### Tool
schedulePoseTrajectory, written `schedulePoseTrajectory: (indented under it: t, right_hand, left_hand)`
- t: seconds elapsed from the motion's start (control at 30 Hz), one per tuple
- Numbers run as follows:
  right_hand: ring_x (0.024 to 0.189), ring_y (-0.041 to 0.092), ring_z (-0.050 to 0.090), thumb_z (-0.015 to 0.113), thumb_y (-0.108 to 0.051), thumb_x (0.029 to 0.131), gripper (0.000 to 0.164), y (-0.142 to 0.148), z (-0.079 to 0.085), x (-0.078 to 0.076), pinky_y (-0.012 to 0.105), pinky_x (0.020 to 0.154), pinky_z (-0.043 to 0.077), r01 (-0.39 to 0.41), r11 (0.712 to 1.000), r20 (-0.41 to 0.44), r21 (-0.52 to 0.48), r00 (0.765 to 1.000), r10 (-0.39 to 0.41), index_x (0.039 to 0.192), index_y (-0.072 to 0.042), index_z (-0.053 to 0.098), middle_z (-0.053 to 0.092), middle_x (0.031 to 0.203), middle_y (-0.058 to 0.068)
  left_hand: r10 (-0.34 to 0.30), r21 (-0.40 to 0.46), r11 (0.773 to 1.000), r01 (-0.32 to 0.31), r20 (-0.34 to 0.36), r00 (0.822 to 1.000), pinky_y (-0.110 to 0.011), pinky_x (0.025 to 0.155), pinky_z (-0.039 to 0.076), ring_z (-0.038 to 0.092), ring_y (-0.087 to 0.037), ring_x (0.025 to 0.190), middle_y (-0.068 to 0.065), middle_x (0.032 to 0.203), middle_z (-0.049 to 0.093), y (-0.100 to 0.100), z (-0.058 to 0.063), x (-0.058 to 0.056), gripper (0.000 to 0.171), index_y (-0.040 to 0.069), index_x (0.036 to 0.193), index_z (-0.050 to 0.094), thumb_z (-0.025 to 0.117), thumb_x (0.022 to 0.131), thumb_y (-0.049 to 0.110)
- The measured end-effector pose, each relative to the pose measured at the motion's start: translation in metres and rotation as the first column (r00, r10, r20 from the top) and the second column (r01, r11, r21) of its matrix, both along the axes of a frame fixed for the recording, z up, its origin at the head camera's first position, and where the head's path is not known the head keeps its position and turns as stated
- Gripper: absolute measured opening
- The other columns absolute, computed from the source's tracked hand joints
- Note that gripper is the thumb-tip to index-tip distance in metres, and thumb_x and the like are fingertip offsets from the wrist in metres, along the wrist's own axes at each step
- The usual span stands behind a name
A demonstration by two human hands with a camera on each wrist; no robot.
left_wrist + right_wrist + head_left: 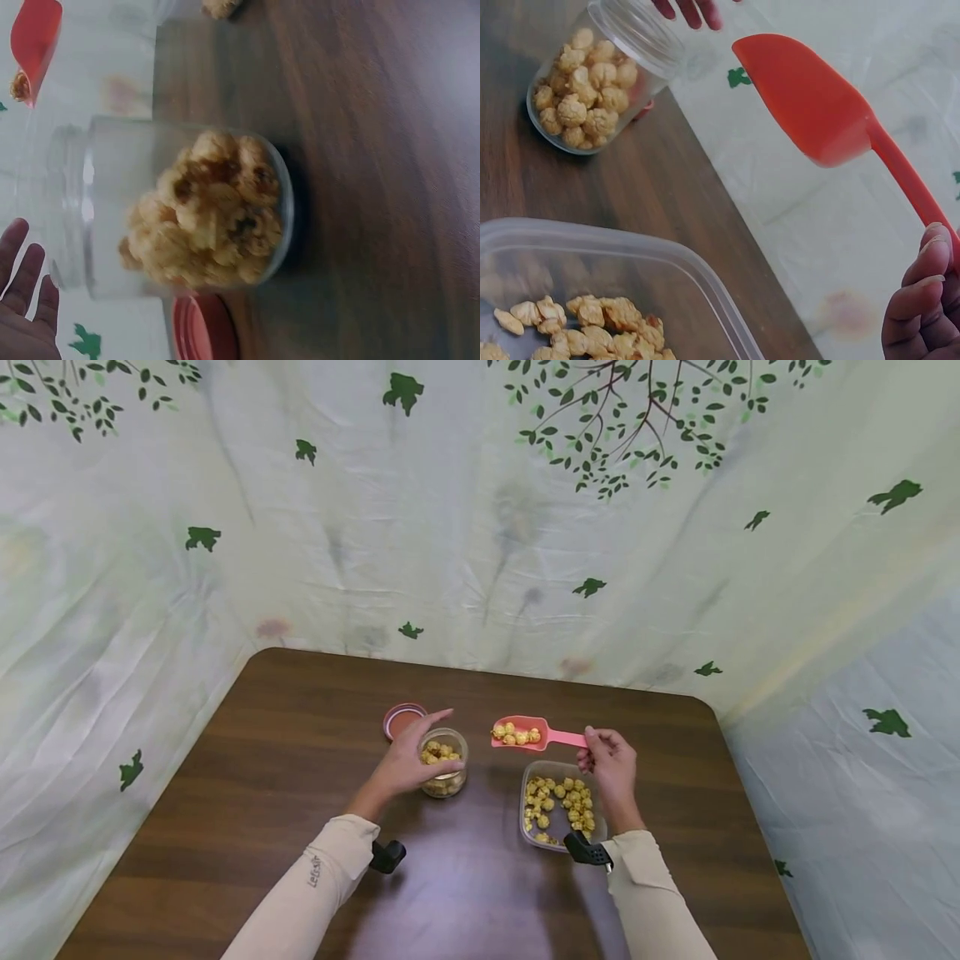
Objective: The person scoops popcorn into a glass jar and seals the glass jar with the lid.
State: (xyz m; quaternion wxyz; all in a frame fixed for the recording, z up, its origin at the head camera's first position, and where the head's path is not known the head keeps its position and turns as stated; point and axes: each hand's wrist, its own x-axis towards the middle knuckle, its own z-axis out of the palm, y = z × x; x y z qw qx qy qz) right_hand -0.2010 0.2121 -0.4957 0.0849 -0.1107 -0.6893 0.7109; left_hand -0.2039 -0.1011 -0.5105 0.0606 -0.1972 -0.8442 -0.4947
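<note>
My right hand (613, 770) grips the handle of a coral-red scoop (564, 737), which carries several pieces of caramel popcorn (517, 735) above the table. In the right wrist view, the underside of the scoop (810, 105) faces the camera. A clear glass jar (444, 787), partly filled with popcorn, stands upright without its lid. Beside its mouth is my left hand (401, 766), thumb and fingers spread. From the left wrist view, those fingers (26, 274) look straight and hold nothing. Below the right hand sits a clear plastic tub (522, 814) with more popcorn on its bottom.
A red screw lid (401, 720) lies on the table behind the jar, to its left. The brown wooden table (300, 727) ends at a pale hanging cloth (465, 527) printed with leaves and branches. Both wrists wear black straps.
</note>
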Motion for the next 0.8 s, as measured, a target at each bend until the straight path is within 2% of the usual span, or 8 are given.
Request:
schedulePoseTrajectory:
  t: [0.2, 0.33, 0.47, 0.8]
  right_hand:
    - [0.054, 0.009, 0.055, 0.055, -0.025, 0.098, 0.026, -0.012, 0.001, -0.002, 0.023, 0.053, 0.050, -0.036, 0.999, -0.008, 0.012, 0.999, 0.036, 0.099, 0.002, 0.056, 0.059, 0.065, -0.001]
    - [0.053, 0.009, 0.055, 0.055, -0.023, 0.099, 0.024, -0.018, 0.000, -0.004, 0.024, 0.052, 0.051, -0.048, 0.999, -0.027, 0.009, 0.998, 0.048, 0.097, 0.002, 0.057, 0.060, 0.065, 0.000]
    - [0.053, 0.010, 0.056, 0.056, -0.023, 0.098, 0.024, -0.023, 0.000, -0.005, 0.026, 0.053, 0.051, -0.059, 0.998, -0.019, 0.005, 0.998, 0.060, 0.097, 0.002, 0.057, 0.060, 0.066, 0.003]
    - [0.055, 0.009, 0.056, 0.057, -0.022, 0.098, 0.026, -0.037, 0.000, -0.005, 0.022, 0.053, 0.051, -0.103, 0.995, -0.001, 0.000, 0.995, 0.103, 0.099, 0.004, 0.057, 0.060, 0.066, 0.002]
  left_hand:
    - [0.000, 0.039, 0.999, 0.000, -0.021, 1.000, -0.051, 0.103, 0.040, 0.046, -0.038, 0.126, -0.021, 0.139, 0.048, -0.011, -0.012, 0.000, 0.083, 0.007, 0.141, 0.047, 0.087, 0.069, 0.018]
    - [-0.006, 0.068, 0.998, 0.003, 0.044, 0.999, -0.051, 0.107, 0.035, 0.043, -0.041, 0.130, -0.020, 0.145, 0.042, -0.014, -0.020, 0.002, 0.091, 0.004, 0.145, 0.039, 0.087, 0.069, 0.019]
    - [0.003, 0.093, 0.996, -0.012, 0.094, 0.996, -0.050, 0.110, 0.029, 0.039, -0.037, 0.134, -0.019, 0.148, 0.040, -0.016, -0.030, 0.002, 0.098, 0.000, 0.147, 0.034, 0.088, 0.067, 0.018]
    - [0.061, 0.047, 0.997, -0.066, 0.104, 0.993, -0.052, 0.109, 0.030, 0.042, -0.033, 0.131, -0.018, 0.141, 0.048, -0.017, -0.048, 0.005, 0.098, 0.004, 0.144, 0.040, 0.091, 0.062, 0.021]
